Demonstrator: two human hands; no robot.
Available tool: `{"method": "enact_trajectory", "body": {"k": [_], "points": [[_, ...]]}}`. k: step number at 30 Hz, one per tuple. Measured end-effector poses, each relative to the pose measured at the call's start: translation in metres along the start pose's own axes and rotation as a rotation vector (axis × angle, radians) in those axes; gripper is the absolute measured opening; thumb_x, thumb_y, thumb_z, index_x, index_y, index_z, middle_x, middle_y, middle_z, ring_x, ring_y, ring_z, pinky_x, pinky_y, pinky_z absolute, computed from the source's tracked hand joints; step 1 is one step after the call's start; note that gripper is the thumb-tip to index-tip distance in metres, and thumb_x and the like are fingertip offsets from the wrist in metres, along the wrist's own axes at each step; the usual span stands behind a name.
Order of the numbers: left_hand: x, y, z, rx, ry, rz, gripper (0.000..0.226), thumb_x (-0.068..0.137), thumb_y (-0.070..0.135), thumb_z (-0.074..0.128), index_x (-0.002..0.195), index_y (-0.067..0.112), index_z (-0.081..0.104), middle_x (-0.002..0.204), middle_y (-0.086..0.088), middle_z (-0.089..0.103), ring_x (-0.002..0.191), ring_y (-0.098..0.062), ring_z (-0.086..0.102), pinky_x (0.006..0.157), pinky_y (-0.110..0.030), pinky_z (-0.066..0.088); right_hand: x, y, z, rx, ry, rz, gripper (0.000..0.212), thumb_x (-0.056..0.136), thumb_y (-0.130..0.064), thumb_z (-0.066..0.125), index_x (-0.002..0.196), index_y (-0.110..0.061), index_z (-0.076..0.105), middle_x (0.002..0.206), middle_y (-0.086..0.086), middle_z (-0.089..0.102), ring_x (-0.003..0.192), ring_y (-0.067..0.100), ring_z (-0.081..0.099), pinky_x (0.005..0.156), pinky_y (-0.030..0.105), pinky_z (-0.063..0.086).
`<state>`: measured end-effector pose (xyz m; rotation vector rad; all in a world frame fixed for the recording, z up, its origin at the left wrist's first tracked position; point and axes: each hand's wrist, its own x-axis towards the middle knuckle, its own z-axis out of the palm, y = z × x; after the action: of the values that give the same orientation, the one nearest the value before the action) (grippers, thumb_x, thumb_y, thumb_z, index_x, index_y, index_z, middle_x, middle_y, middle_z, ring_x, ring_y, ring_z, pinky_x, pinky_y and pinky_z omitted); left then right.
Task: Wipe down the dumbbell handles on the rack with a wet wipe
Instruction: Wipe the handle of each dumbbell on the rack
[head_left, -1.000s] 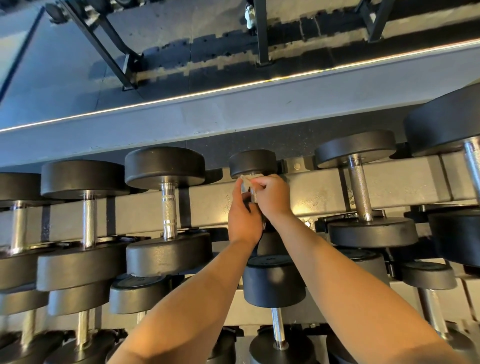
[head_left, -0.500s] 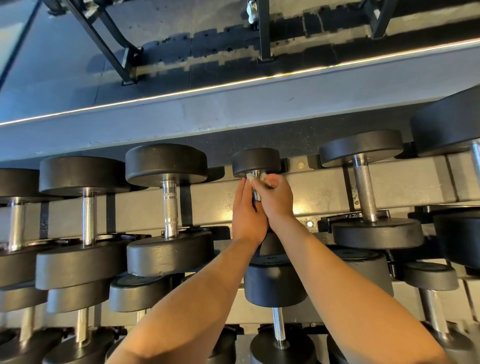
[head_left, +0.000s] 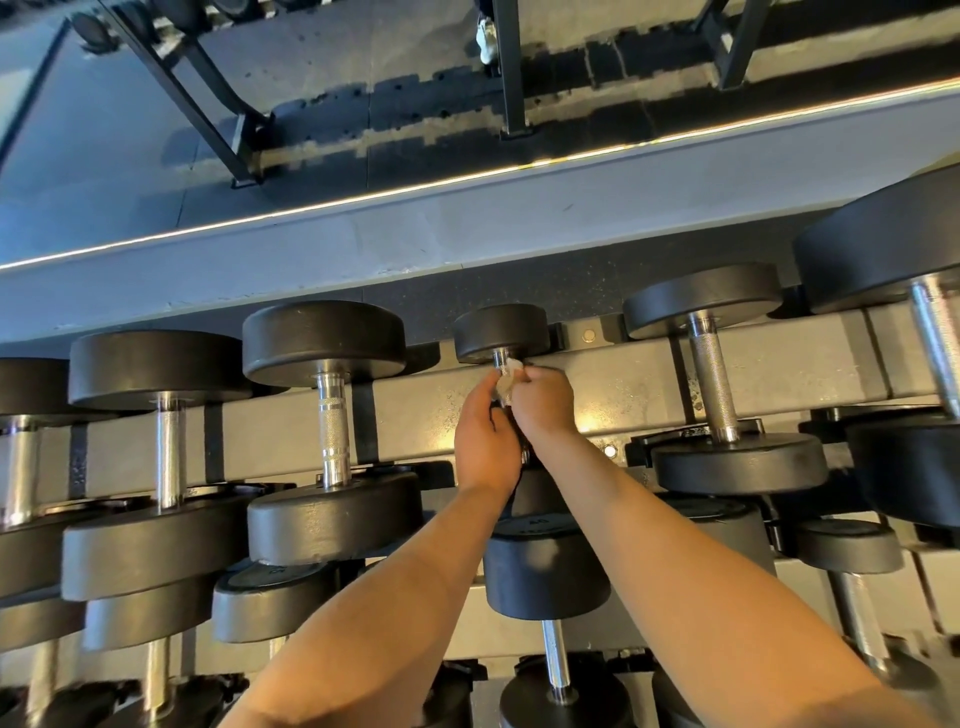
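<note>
Right hand (head_left: 543, 402): one, fingers bunched, pinching the wipe against the bar; touches the other hand.
Left hand (head_left: 485, 447): one, seen from the back, laid along the left side of the same bar with fingertips up at the wipe; cannot tell whether curled round it.
Wipe: one small white crumpled wet wipe (head_left: 511, 371), pressed onto the upper end of the bar, just below the far head.
Bar: one short chrome dumbbell handle (head_left: 500, 359), mostly hidden by both hands.
Dumbbell in hand: one small black round-headed dumbbell (head_left: 501, 332), the smallest on the top tier, fourth from the left.
Top tier: six dumbbells counted, the outermost two cut by the picture edges; three to the left of the hands, two to the right.
Nearest neighbours: one larger black dumbbell with knurled chrome grip (head_left: 332, 415) to the left, one similar black dumbbell (head_left: 711, 379) to the right, both apart from the hands.
Lower tier: at least six black heads, partly hidden under the forearms; exact count unclear.
Rack: one grey steel rack beam (head_left: 623, 395) running across under the top-tier handles.
</note>
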<state>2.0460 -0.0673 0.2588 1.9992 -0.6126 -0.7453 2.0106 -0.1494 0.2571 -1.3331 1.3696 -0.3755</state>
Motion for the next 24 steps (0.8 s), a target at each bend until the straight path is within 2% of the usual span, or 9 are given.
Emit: {"method": "enact_trajectory", "body": {"k": [5,7,10,12,14,16,19,22,24], "points": [[-0.002,0.003,0.001,-0.106,0.045,-0.066,0.029,0.102,0.012,0.041,0.104,0.031,0.063,0.111,0.009,0.065,0.103,-0.007,0.06,0.096,-0.036,0.053,-0.017,0.019,-0.007,-0.091,-0.037,-0.026,0.041,0.095,-0.002,0.045,0.059,-0.016,0.058,0.068,0.008,0.059,0.062,0.02,0.051,0.052,0.026,0.035],[-0.002,0.003,0.002,-0.104,0.061,-0.07,0.027,0.103,0.013,0.04,0.1,0.029,0.062,0.105,0.008,0.065,0.097,-0.009,0.061,0.088,-0.034,0.053,-0.02,0.023,-0.009,-0.137,-0.04,-0.017,0.043,0.095,-0.002,0.045,0.057,-0.019,0.052,0.071,0.007,0.058,0.061,0.018,0.051,0.051,0.025,0.033],[-0.002,0.004,0.002,-0.069,0.048,-0.073,0.026,0.105,0.016,0.038,0.108,0.029,0.06,0.099,0.006,0.065,0.09,-0.01,0.061,0.078,-0.029,0.05,-0.012,0.016,-0.012,-0.189,-0.054,0.019,0.036,0.101,-0.01,0.043,0.072,-0.014,0.064,0.078,0.005,0.062,0.073,0.021,0.059,0.058,0.029,0.044],[-0.001,0.002,0.001,-0.034,0.04,-0.066,0.026,0.106,0.019,0.037,0.115,0.03,0.058,0.1,0.007,0.065,0.089,-0.01,0.061,0.078,-0.031,0.051,-0.003,0.006,-0.008,-0.145,0.003,0.018,0.033,0.104,-0.017,0.042,0.095,-0.008,0.072,0.092,0.01,0.068,0.086,0.025,0.065,0.076,0.039,0.055],[0.0,0.002,0.002,-0.026,0.036,-0.069,0.026,0.106,0.021,0.036,0.119,0.032,0.056,0.101,0.007,0.065,0.09,-0.01,0.061,0.079,-0.034,0.054,0.004,-0.003,-0.001,-0.1,0.029,0.023,0.03,0.104,-0.019,0.043,0.105,-0.007,0.071,0.101,0.012,0.069,0.094,0.025,0.066,0.085,0.042,0.056],[0.0,0.002,0.001,-0.04,0.035,-0.078,0.026,0.107,0.022,0.036,0.121,0.032,0.056,0.102,0.007,0.065,0.091,-0.01,0.062,0.08,-0.034,0.054,0.005,-0.005,0.004,-0.066,-0.012,0.048,0.026,0.104,-0.016,0.045,0.11,-0.007,0.069,0.105,0.011,0.068,0.096,0.024,0.065,0.084,0.037,0.055],[-0.001,0.002,0.001,-0.057,0.032,-0.073,0.028,0.108,0.023,0.036,0.124,0.031,0.057,0.104,0.007,0.066,0.092,-0.01,0.063,0.081,-0.033,0.055,-0.001,0.002,-0.005,0.003,-0.1,0.064,0.027,0.104,-0.014,0.043,0.108,-0.012,0.07,0.097,0.008,0.069,0.084,0.02,0.064,0.065,0.027,0.048],[-0.001,0.001,0.002,-0.069,0.028,-0.058,0.028,0.108,0.021,0.036,0.123,0.032,0.057,0.106,0.01,0.065,0.096,-0.007,0.063,0.086,-0.034,0.055,-0.008,0.012,-0.015,-0.021,-0.16,0.075,0.031,0.101,-0.012,0.043,0.096,-0.016,0.073,0.091,0.009,0.071,0.081,0.024,0.065,0.063,0.029,0.046],[0.0,0.001,0.002,-0.068,0.028,-0.061,0.028,0.108,0.021,0.037,0.124,0.032,0.057,0.108,0.011,0.065,0.098,-0.005,0.062,0.09,-0.035,0.055,-0.012,0.018,-0.018,-0.056,-0.181,0.12,0.031,0.1,-0.011,0.041,0.098,-0.012,0.072,0.094,0.011,0.07,0.085,0.028,0.065,0.064,0.031,0.045]]}}
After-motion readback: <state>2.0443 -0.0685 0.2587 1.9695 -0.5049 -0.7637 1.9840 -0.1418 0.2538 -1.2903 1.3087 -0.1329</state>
